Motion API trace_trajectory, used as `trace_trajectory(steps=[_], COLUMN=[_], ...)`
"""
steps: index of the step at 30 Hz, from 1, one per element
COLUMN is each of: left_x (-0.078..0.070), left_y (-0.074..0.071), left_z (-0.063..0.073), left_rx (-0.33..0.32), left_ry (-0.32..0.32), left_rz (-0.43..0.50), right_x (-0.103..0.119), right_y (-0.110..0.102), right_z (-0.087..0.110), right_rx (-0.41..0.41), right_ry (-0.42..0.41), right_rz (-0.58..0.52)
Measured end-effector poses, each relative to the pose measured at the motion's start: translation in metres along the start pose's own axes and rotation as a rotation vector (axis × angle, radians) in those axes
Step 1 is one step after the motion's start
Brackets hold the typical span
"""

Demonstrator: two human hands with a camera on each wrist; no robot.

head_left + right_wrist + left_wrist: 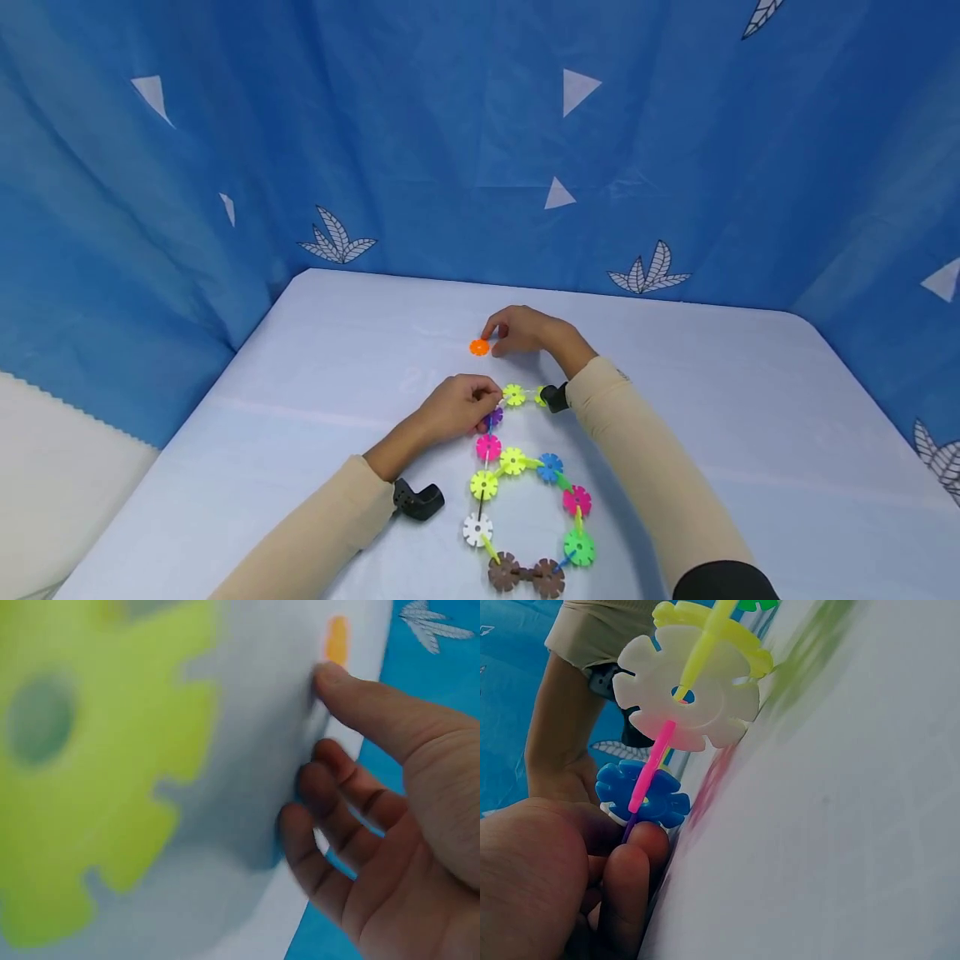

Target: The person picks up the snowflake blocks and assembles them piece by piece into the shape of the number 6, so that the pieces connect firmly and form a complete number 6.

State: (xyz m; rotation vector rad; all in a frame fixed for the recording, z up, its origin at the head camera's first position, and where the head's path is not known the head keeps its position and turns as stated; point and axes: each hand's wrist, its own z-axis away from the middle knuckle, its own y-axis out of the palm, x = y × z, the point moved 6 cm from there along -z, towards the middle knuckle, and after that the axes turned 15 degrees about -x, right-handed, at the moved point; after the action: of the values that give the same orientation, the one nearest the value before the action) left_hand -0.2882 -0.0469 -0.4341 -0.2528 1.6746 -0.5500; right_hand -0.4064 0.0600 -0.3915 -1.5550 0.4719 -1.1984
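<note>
A chain of notched plastic discs joined by short sticks lies on the table, with a purple disc [494, 417] and a pink disc [488, 447] on its left side. My left hand [462, 406] pinches the chain beside the purple disc, its fingertips partly covering the link. The left wrist view has a blue disc [643, 793] at those fingertips and a white disc [690, 690] above it. Further back, my right hand [522, 329] is beside a loose orange disc [479, 347], thumb and fingers spread. A yellow disc [105, 765] looms close in the right wrist view.
The chain curls into a loop nearer me, through a white disc [477, 529], brown discs [504, 572], a green disc [579, 547] and a blue disc [550, 467]. Behind the white table [360, 333] hangs a blue curtain [450, 150].
</note>
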Motion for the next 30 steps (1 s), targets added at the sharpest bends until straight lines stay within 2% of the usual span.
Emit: trace_trajectory(steps=[5, 11, 18, 21, 26, 30], left_x=[0.000, -0.001, -0.002, -0.002, 0.000, -0.001], left_y=[-0.004, -0.001, 0.000, -0.001, 0.001, 0.001], left_z=[0.001, 0.002, 0.000, 0.000, 0.001, 0.002], left_rx=[-0.002, -0.002, 0.002, 0.003, 0.007, 0.001], left_ry=[0.005, 0.017, 0.015, 0.017, 0.016, 0.022], left_rz=[0.007, 0.025, 0.003, 0.001, 0.002, 0.006], right_x=[0.007, 0.009, -0.009, -0.026, -0.057, -0.070], right_y=[0.005, 0.005, -0.002, -0.004, -0.005, -0.007], right_z=[-0.004, -0.004, 0.008, 0.020, 0.052, 0.081], right_rx=[0.041, 0.001, -0.029, -0.038, -0.086, -0.137], right_ry=[-0.040, -0.037, -0.005, 0.033, 0.098, 0.082], right_rz=[0.020, 0.003, -0.056, -0.144, -0.300, -0.308])
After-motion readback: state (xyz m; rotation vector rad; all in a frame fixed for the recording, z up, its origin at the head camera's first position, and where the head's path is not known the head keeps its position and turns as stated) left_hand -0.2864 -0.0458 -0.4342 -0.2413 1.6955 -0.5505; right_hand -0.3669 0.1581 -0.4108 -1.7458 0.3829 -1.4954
